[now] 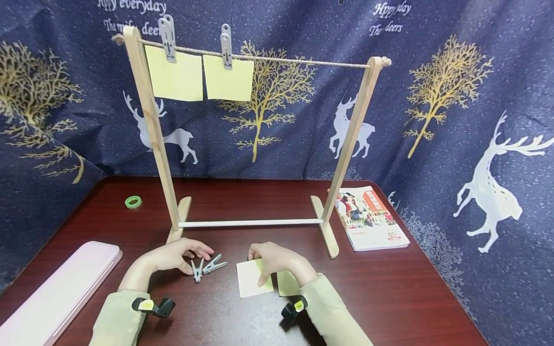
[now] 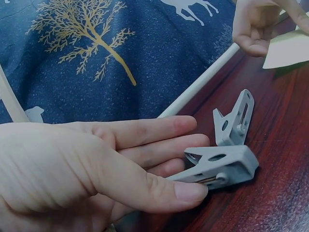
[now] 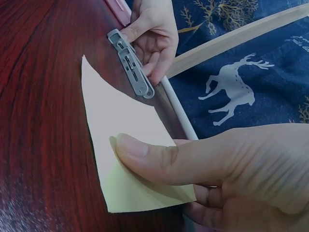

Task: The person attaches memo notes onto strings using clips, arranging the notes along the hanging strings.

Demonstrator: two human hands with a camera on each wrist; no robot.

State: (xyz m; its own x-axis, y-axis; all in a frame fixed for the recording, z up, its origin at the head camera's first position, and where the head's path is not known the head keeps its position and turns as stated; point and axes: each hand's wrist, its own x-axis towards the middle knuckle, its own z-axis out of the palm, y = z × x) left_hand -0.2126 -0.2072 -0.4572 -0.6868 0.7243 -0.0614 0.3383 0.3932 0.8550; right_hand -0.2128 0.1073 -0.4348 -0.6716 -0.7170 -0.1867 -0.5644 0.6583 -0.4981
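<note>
My right hand point(image 1: 277, 262) pinches a pale yellow sticky note point(image 3: 130, 130), its thumb lying on the upper face and the other fingers behind. Under that wrist a second yellow note point(image 1: 287, 283) rests on the table. Two grey clothespins lie close together on the table. At the nearer clothespin point(image 2: 217, 164) is my left hand point(image 1: 170, 254), thumb tip right at its side and the other fingers loosely extended beyond. The other clothespin point(image 2: 235, 121) lies past the fingertips. Two more yellow notes point(image 1: 175, 74) hang on a rope, each by a grey clothespin point(image 1: 226, 46).
A wooden frame point(image 1: 149, 110) with the rope point(image 1: 298, 60) along its top stands behind the hands, a white bar point(image 1: 251, 223) low across it. On the left are a pink-white case point(image 1: 60, 293) and a green tape roll point(image 1: 132, 202). A book point(image 1: 370, 218) lies at right.
</note>
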